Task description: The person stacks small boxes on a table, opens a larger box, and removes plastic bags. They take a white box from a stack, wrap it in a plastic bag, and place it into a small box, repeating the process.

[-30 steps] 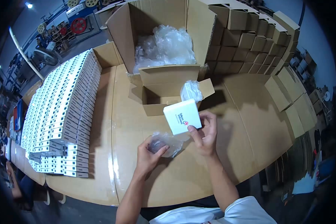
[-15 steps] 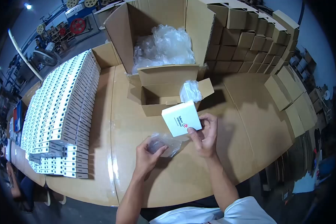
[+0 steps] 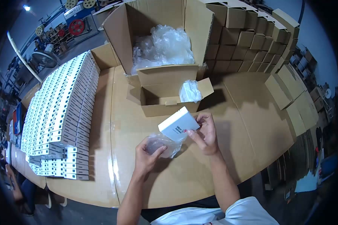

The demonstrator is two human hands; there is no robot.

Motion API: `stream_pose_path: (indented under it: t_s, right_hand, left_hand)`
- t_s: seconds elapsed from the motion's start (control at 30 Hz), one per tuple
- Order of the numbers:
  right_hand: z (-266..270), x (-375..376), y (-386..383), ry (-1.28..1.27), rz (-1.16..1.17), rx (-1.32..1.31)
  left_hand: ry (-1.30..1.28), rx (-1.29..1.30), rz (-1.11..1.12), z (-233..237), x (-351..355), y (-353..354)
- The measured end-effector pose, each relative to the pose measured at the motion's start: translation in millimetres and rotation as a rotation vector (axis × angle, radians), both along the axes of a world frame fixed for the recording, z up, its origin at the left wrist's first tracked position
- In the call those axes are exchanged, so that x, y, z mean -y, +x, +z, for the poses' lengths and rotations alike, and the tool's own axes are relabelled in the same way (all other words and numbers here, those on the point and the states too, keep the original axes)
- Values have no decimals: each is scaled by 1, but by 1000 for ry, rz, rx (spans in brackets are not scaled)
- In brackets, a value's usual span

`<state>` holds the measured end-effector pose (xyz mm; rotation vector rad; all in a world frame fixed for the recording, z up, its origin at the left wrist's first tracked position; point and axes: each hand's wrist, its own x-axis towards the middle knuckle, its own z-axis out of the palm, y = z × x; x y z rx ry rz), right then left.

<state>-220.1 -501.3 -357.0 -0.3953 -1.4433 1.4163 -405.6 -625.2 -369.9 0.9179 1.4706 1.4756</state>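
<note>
While the right hand (image 3: 206, 138) pinches one white printed box (image 3: 178, 124) between thumb and fingers, the left hand (image 3: 145, 156), its thumb and fingers partly curled, grips one clear plastic bag (image 3: 173, 148). Tilted, the box has its lower edge at the bag (whether they touch, I cannot tell), in front of one small open carton (image 3: 157, 111). One plastic-wrapped packet (image 3: 190, 92) sits at that carton's right end. Behind stands one large carton (image 3: 157, 12) holding crumpled plastic film (image 3: 165, 45); dozens of stacked white boxes (image 3: 64, 112) fill the table's left side.
</note>
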Motion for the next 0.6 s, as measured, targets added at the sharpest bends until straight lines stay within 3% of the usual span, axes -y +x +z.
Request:
stream_pose_path:
  t_s: [0.6]
  right_hand:
    - [-8, -4, 7, 79, 22, 150]
  left_hand:
    - [-28, -80, -69, -6, 0, 1]
